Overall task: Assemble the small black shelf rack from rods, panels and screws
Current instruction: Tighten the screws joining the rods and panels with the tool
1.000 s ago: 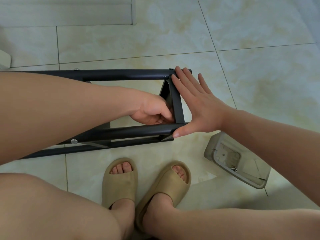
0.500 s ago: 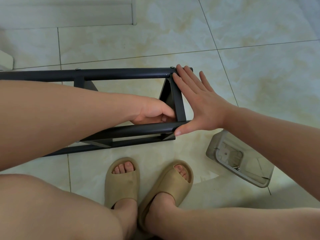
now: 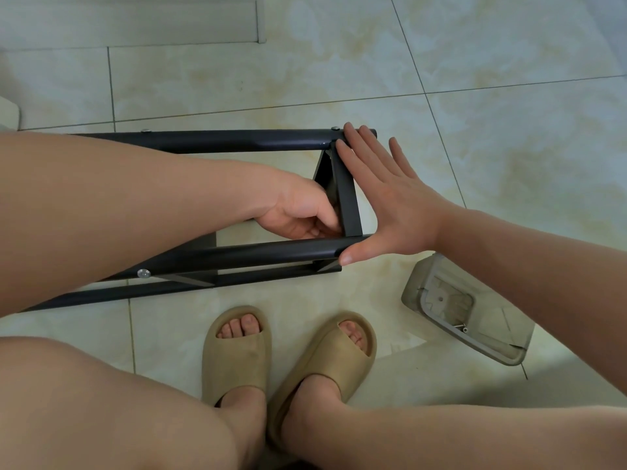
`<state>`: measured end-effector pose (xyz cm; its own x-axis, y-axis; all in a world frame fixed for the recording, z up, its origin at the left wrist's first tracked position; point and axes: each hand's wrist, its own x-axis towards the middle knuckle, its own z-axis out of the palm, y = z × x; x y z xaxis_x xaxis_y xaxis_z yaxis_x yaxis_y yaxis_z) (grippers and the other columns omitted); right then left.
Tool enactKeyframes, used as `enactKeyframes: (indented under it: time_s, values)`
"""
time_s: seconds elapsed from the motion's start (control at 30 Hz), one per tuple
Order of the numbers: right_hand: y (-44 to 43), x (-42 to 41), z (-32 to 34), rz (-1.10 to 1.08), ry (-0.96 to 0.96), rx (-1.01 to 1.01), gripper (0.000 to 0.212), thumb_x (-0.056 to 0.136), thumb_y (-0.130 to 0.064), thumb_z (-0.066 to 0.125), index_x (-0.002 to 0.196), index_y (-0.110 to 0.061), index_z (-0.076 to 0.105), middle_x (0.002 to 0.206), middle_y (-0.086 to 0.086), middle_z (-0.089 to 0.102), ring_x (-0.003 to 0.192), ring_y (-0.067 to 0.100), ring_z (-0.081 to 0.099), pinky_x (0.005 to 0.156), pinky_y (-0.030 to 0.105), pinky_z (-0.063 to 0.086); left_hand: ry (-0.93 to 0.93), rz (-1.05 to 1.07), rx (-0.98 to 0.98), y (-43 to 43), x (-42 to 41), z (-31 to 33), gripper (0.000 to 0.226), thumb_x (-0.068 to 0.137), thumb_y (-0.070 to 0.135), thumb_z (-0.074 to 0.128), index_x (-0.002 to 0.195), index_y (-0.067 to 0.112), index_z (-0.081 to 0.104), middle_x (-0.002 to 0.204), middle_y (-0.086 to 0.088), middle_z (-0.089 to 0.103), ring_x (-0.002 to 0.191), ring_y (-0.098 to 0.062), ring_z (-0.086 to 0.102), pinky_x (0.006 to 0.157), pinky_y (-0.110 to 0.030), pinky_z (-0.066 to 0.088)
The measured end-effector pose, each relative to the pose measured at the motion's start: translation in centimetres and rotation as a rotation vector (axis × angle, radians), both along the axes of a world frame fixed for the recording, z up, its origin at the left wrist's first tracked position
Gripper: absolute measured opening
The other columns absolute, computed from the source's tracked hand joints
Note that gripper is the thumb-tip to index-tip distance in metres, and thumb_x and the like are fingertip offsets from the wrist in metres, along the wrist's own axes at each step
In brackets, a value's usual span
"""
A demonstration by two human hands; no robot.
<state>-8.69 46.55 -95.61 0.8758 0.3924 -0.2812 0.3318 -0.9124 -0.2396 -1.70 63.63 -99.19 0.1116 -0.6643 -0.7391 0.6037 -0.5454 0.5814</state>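
While the rack [image 3: 237, 141] lies on its side on the floor [image 3: 509, 130], just beyond the slippers [image 3: 237, 347], both grips work at its right end. Right grip [image 3: 390, 205] is spread flat, fingers straight, palm against the outer side of the end panel [image 3: 344, 198]. Its fingertips reach the far rod [image 3: 203, 141] and its thumb touches the tip of the near rod [image 3: 271, 253]. Left grip [image 3: 298, 215] sits inside the frame with fingers curled toward the panel's inner face. The fingertips are hidden behind panel and rod, so I cannot tell whether they pinch anything. The left forearm covers the rack's left part, and the rod ends there are cut off. Screw heads [image 3: 144, 273] show on the rods. A grey tray [image 3: 492, 334] right of the slippers holds small bits, too tiny to name; the right forearm partly covers it.
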Motion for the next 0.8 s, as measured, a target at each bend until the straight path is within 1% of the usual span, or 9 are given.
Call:
enactKeyframes:
  time_s: [0.07, 0.23, 0.37, 0.43, 0.5, 0.57, 0.63, 0.73, 0.8]
  values:
    - [0.0, 0.0, 0.0, -0.001, 0.001, 0.003, 0.147, 0.056, -0.101, 0.044, 0.161, -0.014, -0.012, 0.167, 0.003, -0.024, 0.152, 0.017, -0.027, 0.124, 0.051, -0.012, -0.017, 0.019, -0.041, 0.3, -0.4, -0.1, 0.027, 0.091, -0.013, 0.046, 0.099, 0.003, 0.066, 0.089, -0.010, 0.073, 0.077, -0.019, 0.072, 0.072, -0.026, 0.060]
    - [0.0, 0.0, 0.0, 0.000, -0.004, 0.009, 0.147, 0.056, -0.103, 0.041, 0.161, -0.014, -0.012, 0.167, 0.003, -0.023, 0.152, 0.017, -0.027, 0.124, 0.050, -0.012, -0.078, 0.064, -0.103, 1.1, -1.5, -0.5, 0.022, 0.094, -0.009, 0.046, 0.106, 0.002, 0.061, 0.094, -0.014, 0.067, 0.077, -0.020, 0.069, 0.072, -0.025, 0.057]
    - [-0.1, 0.0, 0.0, -0.001, -0.008, 0.013, 0.147, 0.056, -0.104, 0.039, 0.161, -0.014, -0.011, 0.167, 0.003, -0.023, 0.152, 0.017, -0.026, 0.125, 0.050, -0.012, -0.121, 0.125, -0.133, 1.1, -1.9, -0.7, 0.023, 0.093, -0.011, 0.046, 0.100, 0.002, 0.063, 0.083, -0.009, 0.070, 0.068, -0.016, 0.071, 0.063, -0.023, 0.056]
    - [-0.1, 0.0, 0.0, 0.000, -0.007, 0.012, 0.147, 0.056, -0.104, 0.039, 0.161, -0.014, -0.011, 0.167, 0.003, -0.023, 0.152, 0.017, -0.026, 0.124, 0.049, -0.012, -0.139, 0.130, -0.137, 1.1, -2.0, -0.7, 0.023, 0.092, -0.011, 0.047, 0.098, 0.003, 0.064, 0.082, -0.009, 0.070, 0.067, -0.016, 0.071, 0.062, -0.022, 0.056]
    - [-0.1, 0.0, 0.0, -0.001, -0.006, 0.014, 0.147, 0.056, -0.104, 0.039, 0.161, -0.015, -0.011, 0.167, 0.002, -0.023, 0.152, 0.017, -0.027, 0.125, 0.049, -0.012, -0.096, 0.110, -0.117, 1.1, -1.8, -0.8, 0.022, 0.093, -0.006, 0.048, 0.093, 0.006, 0.067, 0.082, -0.010, 0.068, 0.069, -0.018, 0.069, 0.065, -0.024, 0.057]
    - [-0.1, 0.1, 0.0, -0.002, -0.005, 0.016, 0.147, 0.056, -0.104, 0.038, 0.161, -0.015, -0.011, 0.167, 0.002, -0.023, 0.152, 0.016, -0.027, 0.125, 0.049, -0.013, -0.006, 0.043, -0.064, 1.2, -1.5, -0.8, 0.027, 0.096, 0.005, 0.050, 0.081, 0.011, 0.072, 0.080, -0.009, 0.069, 0.068, -0.018, 0.067, 0.065, -0.025, 0.056]
    - [-0.1, 0.1, 0.0, -0.005, -0.008, 0.016, 0.147, 0.055, -0.105, 0.037, 0.161, -0.015, -0.011, 0.168, 0.003, -0.022, 0.152, 0.017, -0.026, 0.125, 0.049, -0.012, 0.034, -0.027, 0.001, 1.0, -1.1, -0.8, 0.030, 0.096, 0.014, 0.051, 0.078, 0.013, 0.075, 0.080, -0.007, 0.071, 0.068, -0.017, 0.068, 0.067, -0.025, 0.056]
    - [-0.1, 0.0, -0.1, -0.001, -0.016, 0.016, 0.147, 0.056, -0.105, 0.038, 0.161, -0.015, -0.010, 0.168, 0.004, -0.021, 0.153, 0.019, -0.024, 0.125, 0.050, -0.011, 0.006, -0.049, 0.051, 0.3, -0.3, -0.7, 0.039, 0.095, 0.008, 0.053, 0.067, 0.016, 0.079, 0.074, -0.004, 0.073, 0.066, -0.014, 0.071, 0.067, -0.024, 0.058]
    - [-0.1, 0.0, -0.2, -0.002, -0.017, 0.018, 0.147, 0.056, -0.105, 0.038, 0.161, -0.015, -0.010, 0.168, 0.004, -0.021, 0.153, 0.019, -0.024, 0.125, 0.050, -0.011, 0.020, -0.080, 0.086, -0.1, 0.3, -0.3, 0.038, 0.094, 0.005, 0.054, 0.069, 0.014, 0.080, 0.079, -0.006, 0.075, 0.069, -0.015, 0.072, 0.067, -0.025, 0.060]
